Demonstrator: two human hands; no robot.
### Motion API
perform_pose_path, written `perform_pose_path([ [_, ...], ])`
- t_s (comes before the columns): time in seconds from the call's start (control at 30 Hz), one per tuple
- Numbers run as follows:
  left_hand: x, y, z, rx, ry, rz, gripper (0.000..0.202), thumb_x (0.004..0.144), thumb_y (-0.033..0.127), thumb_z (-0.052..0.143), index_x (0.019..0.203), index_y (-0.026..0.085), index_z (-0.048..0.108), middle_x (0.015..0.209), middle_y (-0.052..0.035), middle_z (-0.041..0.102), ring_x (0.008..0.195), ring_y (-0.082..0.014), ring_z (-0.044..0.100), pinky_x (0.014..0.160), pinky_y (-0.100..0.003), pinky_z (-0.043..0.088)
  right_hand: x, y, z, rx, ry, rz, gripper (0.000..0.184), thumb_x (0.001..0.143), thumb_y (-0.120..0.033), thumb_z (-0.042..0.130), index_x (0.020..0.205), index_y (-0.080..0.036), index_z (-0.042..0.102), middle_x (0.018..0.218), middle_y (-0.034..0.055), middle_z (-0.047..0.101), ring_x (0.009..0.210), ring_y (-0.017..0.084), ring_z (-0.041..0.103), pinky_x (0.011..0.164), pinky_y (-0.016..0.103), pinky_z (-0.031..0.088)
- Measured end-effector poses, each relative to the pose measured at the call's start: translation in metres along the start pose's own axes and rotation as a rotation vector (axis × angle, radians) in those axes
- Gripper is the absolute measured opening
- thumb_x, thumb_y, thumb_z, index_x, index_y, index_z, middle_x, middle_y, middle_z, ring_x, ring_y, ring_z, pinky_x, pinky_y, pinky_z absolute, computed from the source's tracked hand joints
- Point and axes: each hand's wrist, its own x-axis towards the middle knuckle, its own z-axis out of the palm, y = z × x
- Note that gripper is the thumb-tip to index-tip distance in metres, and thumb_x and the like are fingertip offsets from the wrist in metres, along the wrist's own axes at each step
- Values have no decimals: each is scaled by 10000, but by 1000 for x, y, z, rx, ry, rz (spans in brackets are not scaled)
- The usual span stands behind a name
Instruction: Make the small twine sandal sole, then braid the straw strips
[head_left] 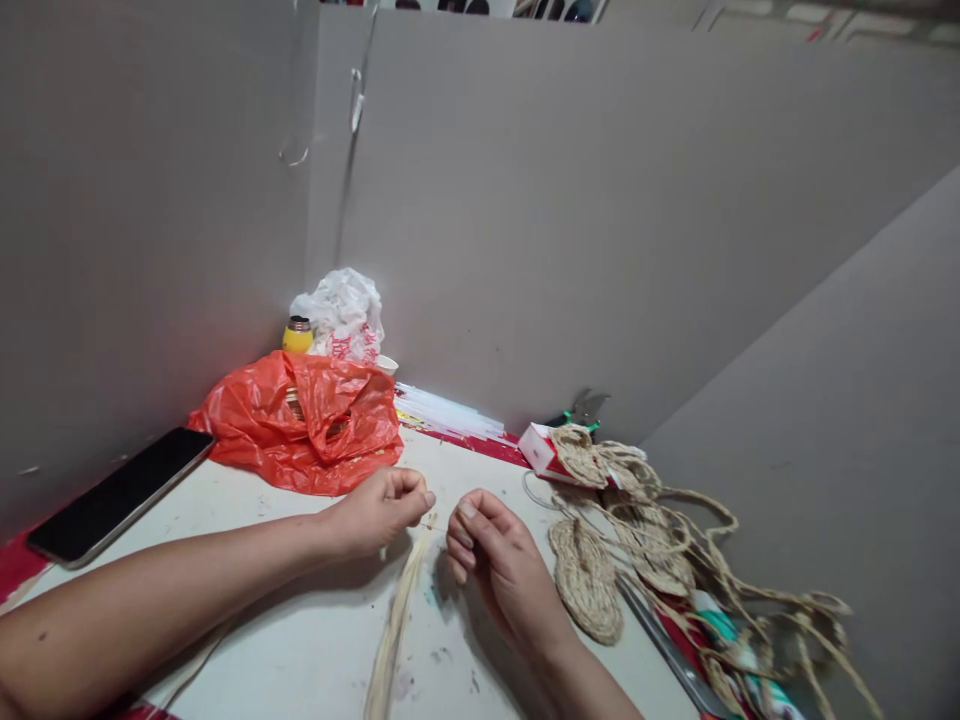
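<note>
My left hand (382,512) is closed in a pinch on the top end of a pale straw strand bundle (397,625) that trails toward me over the white table (300,640). My right hand (495,565) hovers just right of that end, fingers curled inward, thumb close to the strand tip; nothing clearly sits in it. A small woven straw sandal sole (586,580) lies just right of my right hand.
A red plastic bag (304,420) sits at the back, with a white bag (341,315) and yellow bottle (298,335) behind. A black phone (120,495) lies left. Braided straw pieces and cords (660,540), a red-white box (541,450) and scissors (664,640) crowd the right. Grey partition walls enclose the table.
</note>
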Motion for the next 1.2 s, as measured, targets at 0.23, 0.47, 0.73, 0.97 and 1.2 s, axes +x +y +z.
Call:
perform_pose_path([
  [0.23,7,-10,-11,-194,4,-101,306,808,395,555,647,152,465,590,28,513,487,-51,421,508,-192,324,3,-4,-6,51,-17,-18,264,809,-344,627,683,-194,450,580,-66,414,490,79,370,476,202,368],
  [0.47,7,-13,-9,-432,-30,-296,439,736,452,660,1038,154,548,988,-93,625,652,-108,596,549,-234,455,6,-13,-11,184,99,-51,303,759,-340,684,650,-193,442,579,-68,375,484,76,348,451,185,337],
  [0.73,-2,-15,-1,-304,-149,-315,405,516,441,816,721,120,681,642,3,622,526,-52,467,514,-201,314,5,-8,-12,96,40,42,304,751,-353,680,595,-192,475,577,-40,389,496,103,349,434,220,390],
  [0.97,0,-14,-6,-361,-82,-327,309,527,337,820,646,127,627,488,64,500,422,-40,386,440,-199,255,7,-15,-16,62,173,-74,210,701,-342,735,709,-178,603,746,-3,581,549,85,459,462,186,404],
  [1.2,4,-16,-9,-377,-62,-370,293,557,319,804,639,130,596,478,70,476,417,-39,376,431,-193,242,20,-11,-35,32,437,-222,226,656,-301,767,722,-167,598,709,-27,575,507,56,470,421,147,383],
])
